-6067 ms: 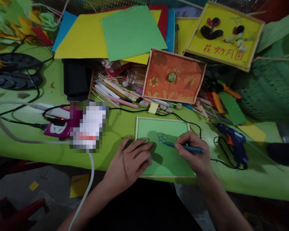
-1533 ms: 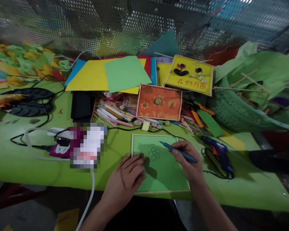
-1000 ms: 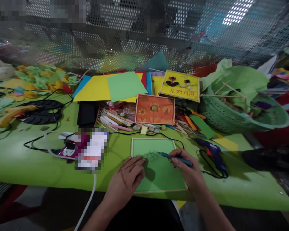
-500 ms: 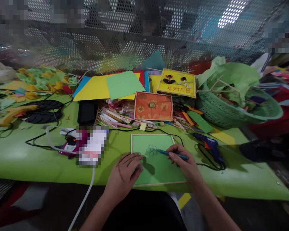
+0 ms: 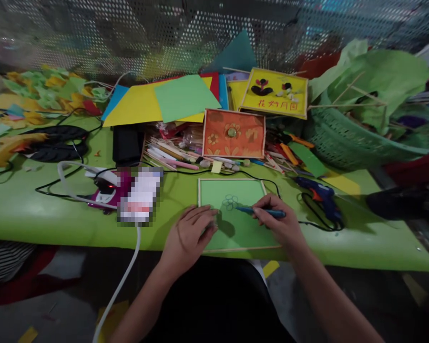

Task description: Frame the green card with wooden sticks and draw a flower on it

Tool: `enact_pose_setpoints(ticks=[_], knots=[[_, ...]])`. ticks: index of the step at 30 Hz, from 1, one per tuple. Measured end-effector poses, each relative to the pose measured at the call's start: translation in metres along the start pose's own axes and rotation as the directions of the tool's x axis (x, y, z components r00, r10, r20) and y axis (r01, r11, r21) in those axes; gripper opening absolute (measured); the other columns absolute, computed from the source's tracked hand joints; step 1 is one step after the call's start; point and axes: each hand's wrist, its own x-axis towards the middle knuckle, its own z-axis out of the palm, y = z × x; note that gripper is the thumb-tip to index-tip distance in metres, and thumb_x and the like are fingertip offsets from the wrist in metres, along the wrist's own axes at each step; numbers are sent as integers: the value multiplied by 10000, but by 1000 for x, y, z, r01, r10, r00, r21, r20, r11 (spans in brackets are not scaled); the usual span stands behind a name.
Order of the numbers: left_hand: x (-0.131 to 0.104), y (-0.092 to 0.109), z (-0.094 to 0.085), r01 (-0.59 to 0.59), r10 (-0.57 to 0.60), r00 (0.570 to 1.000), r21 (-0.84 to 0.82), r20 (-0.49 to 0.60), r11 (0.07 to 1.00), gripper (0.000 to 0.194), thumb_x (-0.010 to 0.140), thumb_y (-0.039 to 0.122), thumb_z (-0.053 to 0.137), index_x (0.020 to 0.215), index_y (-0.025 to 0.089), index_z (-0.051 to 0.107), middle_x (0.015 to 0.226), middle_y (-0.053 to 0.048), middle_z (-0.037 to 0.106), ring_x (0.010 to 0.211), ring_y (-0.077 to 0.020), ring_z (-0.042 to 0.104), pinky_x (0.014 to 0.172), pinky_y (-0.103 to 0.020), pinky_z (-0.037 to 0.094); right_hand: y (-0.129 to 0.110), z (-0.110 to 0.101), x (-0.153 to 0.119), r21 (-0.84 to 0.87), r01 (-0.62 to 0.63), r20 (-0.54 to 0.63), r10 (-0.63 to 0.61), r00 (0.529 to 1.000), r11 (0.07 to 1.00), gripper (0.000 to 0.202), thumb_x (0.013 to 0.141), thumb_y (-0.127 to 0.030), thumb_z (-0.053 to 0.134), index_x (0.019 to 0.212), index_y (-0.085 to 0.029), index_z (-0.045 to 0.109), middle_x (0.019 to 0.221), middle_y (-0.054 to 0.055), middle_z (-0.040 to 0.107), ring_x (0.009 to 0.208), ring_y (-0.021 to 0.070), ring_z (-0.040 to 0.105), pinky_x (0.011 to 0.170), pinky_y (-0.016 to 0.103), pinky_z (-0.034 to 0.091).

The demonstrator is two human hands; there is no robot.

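Note:
A green sheet with a thin wooden frame lies flat near the table's front edge. On it is a small outlined flower drawing. My right hand grips a blue pen, its tip just right of and below the flower. My left hand rests over the left edge of the framed sheet, fingers stretched out and holding nothing. Behind the sheet stands an orange framed picture with flower shapes. A yellow framed picture with red characters leans farther back.
Left of the sheet are a phone with a white cable and a purple power strip. A blue glue gun lies to the right, before a green basket. Coloured paper sheets and sticks sit behind.
The view has tilted down, so the table sits higher in the picture. The pen tip has shifted slightly off the flower drawing, to its lower right. My left hand stays on the frame's edge.

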Motion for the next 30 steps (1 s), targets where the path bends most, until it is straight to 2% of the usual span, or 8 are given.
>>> enact_pose_setpoints(ticks=[6,11,25,30], knots=[[-1,0,0,11,-11,1000,-6,19,1000,136,1010,203,550,1092,224,656,1267,-67,744,1271,-232,653,1125,-508,488,-3,1,-1,-33,-4,-11,4,1000,999,295,835,-489,747,802,-210,656,643,-2,652,542,123,522,488,261,444],[0,1,0,9,-9,1000,-5,20,1000,131,1018,211,547,1110,225,639,1282,-57,739,1270,-235,652,1119,-515,489,-8,3,0,-41,-15,-2,15,1000,999,243,841,-437,737,815,-208,659,661,-3,658,556,124,519,517,258,434],[-2,-3,0,-36,37,999,54,-19,998,294,1009,183,532,1292,242,588,1270,-60,740,1228,-234,681,1078,-520,536,-7,3,1,-57,2,23,-1,1000,998,232,847,-431,697,797,-208,661,684,8,656,581,142,536,542,267,431],[-4,-4,2,-26,27,1000,51,-11,998,263,1005,182,544,1254,243,599,1282,-54,734,1253,-241,663,1097,-521,519,-11,4,2,-46,7,18,-7,1000,999,215,841,-411,695,780,-211,649,667,2,647,573,139,522,546,268,418]])
